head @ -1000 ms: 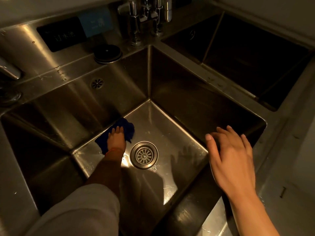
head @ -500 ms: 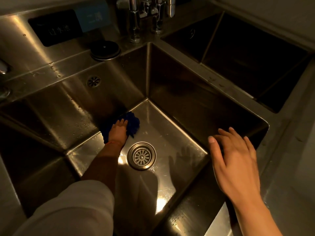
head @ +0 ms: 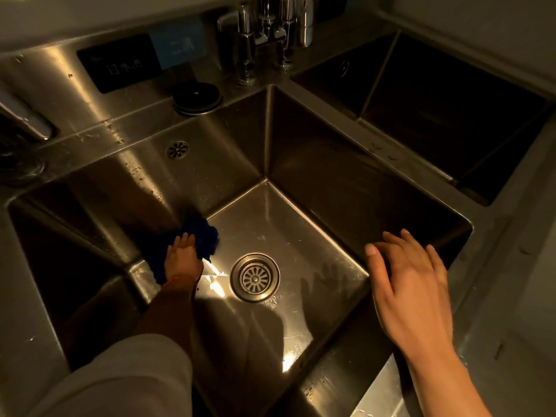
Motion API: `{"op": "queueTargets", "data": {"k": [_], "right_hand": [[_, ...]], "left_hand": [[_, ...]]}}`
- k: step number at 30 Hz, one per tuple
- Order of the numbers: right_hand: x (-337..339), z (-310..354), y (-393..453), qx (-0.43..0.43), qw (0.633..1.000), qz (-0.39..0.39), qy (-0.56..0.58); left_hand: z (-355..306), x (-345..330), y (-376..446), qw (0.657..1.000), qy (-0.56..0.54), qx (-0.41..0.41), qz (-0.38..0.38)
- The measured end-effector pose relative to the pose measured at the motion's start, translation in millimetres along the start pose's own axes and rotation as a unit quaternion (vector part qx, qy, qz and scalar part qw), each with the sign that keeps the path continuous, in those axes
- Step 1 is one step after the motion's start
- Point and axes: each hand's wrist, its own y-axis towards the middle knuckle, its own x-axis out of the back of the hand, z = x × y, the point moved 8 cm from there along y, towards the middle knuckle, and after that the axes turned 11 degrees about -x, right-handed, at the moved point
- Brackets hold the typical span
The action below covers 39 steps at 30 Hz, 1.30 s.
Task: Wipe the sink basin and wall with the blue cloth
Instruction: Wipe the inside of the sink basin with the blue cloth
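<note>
Left hand (head: 183,260) pressed flat on blue cloth (head: 198,236) at foot of sink basin (head: 301,236) wall, beside drain (head: 255,277). Right hand (head: 412,284) open, empty, above rim.

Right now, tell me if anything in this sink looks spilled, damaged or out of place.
Nothing stands out. The left hand presses the dark blue cloth where the stainless steel sink basin floor meets its back wall. The round metal drain strainer sits flat, with only a few water droplets nearby. The right hand hovers empty.
</note>
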Motion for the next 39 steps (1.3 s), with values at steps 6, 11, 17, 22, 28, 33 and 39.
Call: {"op": "queueTargets", "data": {"k": [6, 11, 17, 22, 28, 33, 39], "right_hand": [[-0.7, -1.2, 0.2, 0.001, 1.0, -0.001, 0.0], [-1.5, -0.5, 1.4, -0.001, 1.0, 0.002, -0.002], [-2.7, -0.7, 1.6, -0.002, 1.0, 0.003, -0.011], [-3.4, -2.1, 2.1, 0.002, 1.0, -0.003, -0.013], [-2.8, -1.9, 2.1, 0.001, 1.0, -0.006, -0.005], [-2.0, -1.4, 1.2, 0.0, 1.0, -0.001, -0.002], [0.0, 1.1, 0.7, 0.0, 1.0, 0.0, 0.006]], "left_hand": [[6.0, -1.0, -6.6, 1.0, -0.001, 0.007, -0.002], [-5.8, -0.5, 3.2, 0.999, 0.045, -0.01, 0.015], [-38.2, 8.8, 29.6, 0.997, 0.055, -0.056, 0.023], [-70.5, 17.0, 49.5, 0.995, 0.037, -0.089, 0.028], [-80.5, 15.6, 49.2, 0.994, 0.026, -0.1, 0.035], [-68.4, 10.3, 33.7, 0.996, 0.024, -0.082, 0.022], [-55.8, -1.7, 13.6, 0.997, 0.014, -0.064, 0.034]]}}
